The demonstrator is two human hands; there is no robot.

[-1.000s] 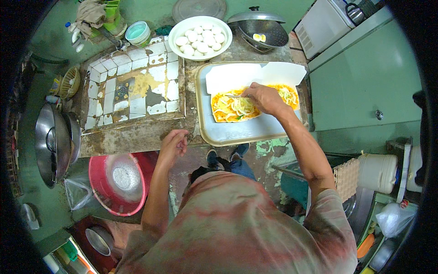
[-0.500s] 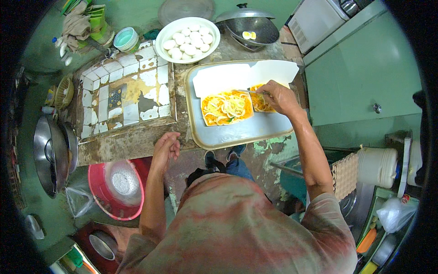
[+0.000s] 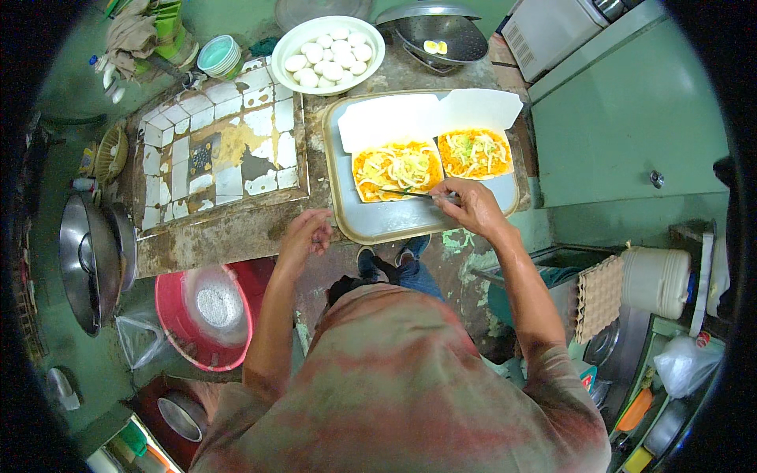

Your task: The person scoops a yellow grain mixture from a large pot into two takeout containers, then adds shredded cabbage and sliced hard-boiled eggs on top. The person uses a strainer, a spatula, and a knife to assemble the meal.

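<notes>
My right hand (image 3: 471,206) grips a thin metal utensil (image 3: 414,193), whose kind I cannot make out. Its tip is at the lower edge of the food in the left open takeaway box (image 3: 394,169). That box holds orange noodles topped with pale strips and shredded yellow-green bits. Beside it, the right open takeaway box (image 3: 475,152) holds similar food. The white lids of both lean back, and both boxes stand on a grey tray (image 3: 347,217) with a tan rim. My left hand (image 3: 306,236) hovers empty near the tray's front left corner, its fingers loosely bent and apart.
Behind the tray, a white bowl (image 3: 377,69) holds several peeled eggs; a dark pan (image 3: 465,51) with a halved egg stands to its right. A worn tiled sink (image 3: 229,181) lies left. Below are a red basin (image 3: 164,315) and, at right, a white container (image 3: 654,282).
My right hand has moved from above the right box down toward me, bringing the utensil to the left box's near edge. My left hand has shifted slightly right; the view has shifted a little.
</notes>
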